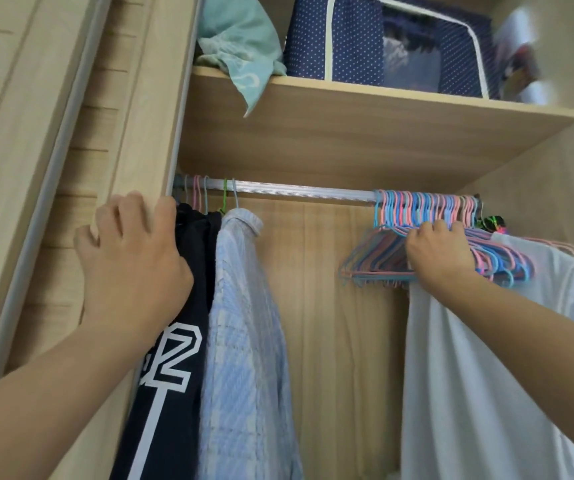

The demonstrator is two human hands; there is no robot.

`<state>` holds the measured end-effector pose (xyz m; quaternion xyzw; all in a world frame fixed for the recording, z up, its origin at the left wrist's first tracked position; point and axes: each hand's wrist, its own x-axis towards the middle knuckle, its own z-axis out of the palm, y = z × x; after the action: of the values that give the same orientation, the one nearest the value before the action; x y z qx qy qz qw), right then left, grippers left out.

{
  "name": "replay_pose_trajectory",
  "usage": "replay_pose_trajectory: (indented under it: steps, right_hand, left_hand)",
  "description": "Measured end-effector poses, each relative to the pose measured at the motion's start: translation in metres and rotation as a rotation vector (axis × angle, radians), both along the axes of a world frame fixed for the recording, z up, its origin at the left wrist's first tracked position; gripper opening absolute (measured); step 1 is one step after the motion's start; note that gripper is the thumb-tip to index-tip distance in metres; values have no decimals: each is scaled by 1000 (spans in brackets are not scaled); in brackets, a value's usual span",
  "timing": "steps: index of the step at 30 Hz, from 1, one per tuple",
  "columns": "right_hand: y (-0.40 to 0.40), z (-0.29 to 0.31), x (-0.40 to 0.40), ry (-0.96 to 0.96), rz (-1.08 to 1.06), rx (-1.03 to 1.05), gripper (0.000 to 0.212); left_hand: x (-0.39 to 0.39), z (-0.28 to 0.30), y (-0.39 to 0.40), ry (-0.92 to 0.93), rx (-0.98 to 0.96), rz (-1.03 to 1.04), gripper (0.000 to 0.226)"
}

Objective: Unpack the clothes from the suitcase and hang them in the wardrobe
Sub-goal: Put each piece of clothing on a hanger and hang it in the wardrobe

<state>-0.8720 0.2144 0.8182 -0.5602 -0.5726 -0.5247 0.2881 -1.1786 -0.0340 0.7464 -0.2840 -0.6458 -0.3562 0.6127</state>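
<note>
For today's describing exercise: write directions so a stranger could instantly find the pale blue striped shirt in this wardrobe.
Start at the silver hanging rail under the wooden shelf and follow it to its left end. Two garments hang there side by side; the pale blue striped shirt is the right-hand one, facing the bare stretch of rail. Unlike the black garment with white lettering beside it, it is light, collared and finely striped.

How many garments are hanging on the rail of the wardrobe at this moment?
3. A black garment with white print at the far left, a light blue shirt beside it, and a white garment at the right, below the empty hangers. More may be hidden behind the wardrobe's left edge.
</note>
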Motion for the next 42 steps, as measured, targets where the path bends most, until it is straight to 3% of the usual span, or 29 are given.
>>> replay_pose_trajectory:
  steps: [2,6,13,17,20,22,25,28,30,32,36,38,41,42]
  right_hand:
    - [-4,4,2,49,22,-60,21]
    - [-10,16,-9,271,310,-190,17]
    - [-18,26,-35,430,583,-132,20]
    - [-37,-22,-21,471,752,-102,17]
    - [-68,-84,8,548,892,-190,17]
    - [-98,-136,38,701,1039,-344,24]
    - [-145,-233,103,973,1229,-591,19]
    - [-203,-334,185,1124,1192,-766,19]
    - [-249,-394,241,1214,1091,-892,33]
    - [-300,-451,302,1295,951,-988,26]
    - [-408,-546,427,1499,598,-1126,25]
    - [-466,-588,490,1569,366,-1207,18]
    - [-548,-660,580,1627,30,-1376,26]
    - [-572,-682,602,1618,-57,-1437,19]
  left_hand:
    - [-1,-1,0,13,0,-2,57]
    - [-3,-2,1,15,33,-55,63]
    - [-3,-4,0,-4,21,-92,63]
    - [-2,-6,-6,12,-17,-96,67]
    - [2,-9,-9,278,-152,-46,67]
    - [19,-26,-6,377,-175,-169,54]
    - [77,-91,8,205,-220,-746,39]
    - [152,-188,22,59,-419,-1084,38]
    - [201,-263,29,-36,-666,-1180,47]
    - [250,-340,30,-121,-969,-1211,58]
    - [354,-487,8,-305,-1606,-1260,65]
    - [415,-545,-14,-292,-1871,-1330,59]
    - [516,-611,-58,-309,-2102,-1467,51]
    - [553,-622,-76,-292,-2176,-1467,42]
